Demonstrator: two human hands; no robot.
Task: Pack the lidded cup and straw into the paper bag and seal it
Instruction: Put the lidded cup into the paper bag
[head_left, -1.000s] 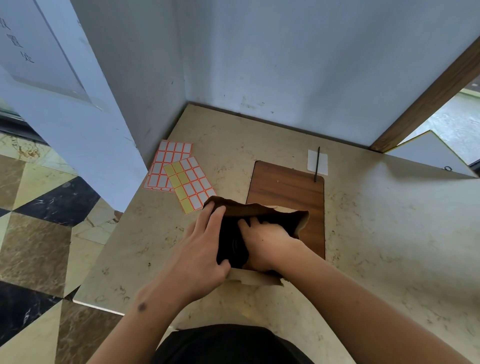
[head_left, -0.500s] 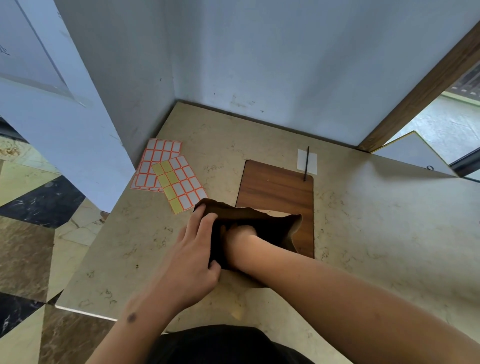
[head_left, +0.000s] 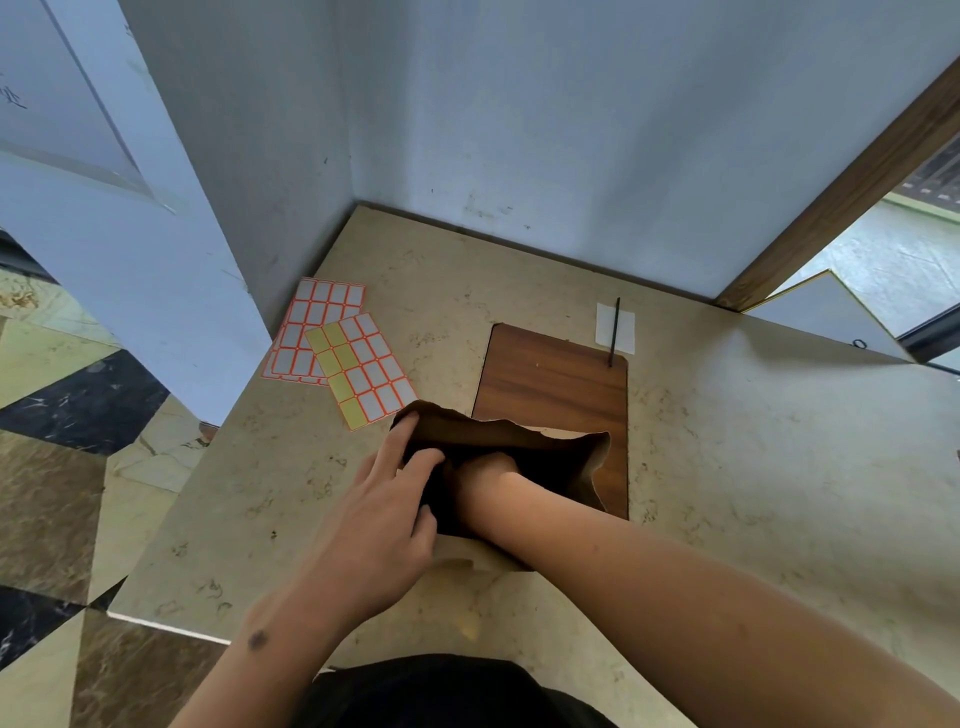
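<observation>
A brown paper bag (head_left: 519, 436) stands open-mouthed on the table, partly over a wooden board (head_left: 550, 379). My left hand (head_left: 374, 530) grips the bag's left rim, fingers over the edge and thumb outside. My right hand (head_left: 480, 475) is plunged into the bag's mouth; only the wrist and a bit of the hand's back show, the fingers are hidden in the dark inside. No cup is visible; the bag's interior is dark. A thin black straw (head_left: 614, 332) lies beyond the board's far right corner, across a white slip of paper (head_left: 623, 327).
Two label sheets, one orange-bordered (head_left: 311, 332) and one partly yellow (head_left: 363, 371), lie left of the board near the wall corner. Walls close the table's far and left sides. The beige table's (head_left: 753, 467) near-left edge drops to a tiled floor.
My right hand has gone deeper into the bag, from knuckles showing at the mouth to only the wrist showing. My left hand keeps its hold on the rim.
</observation>
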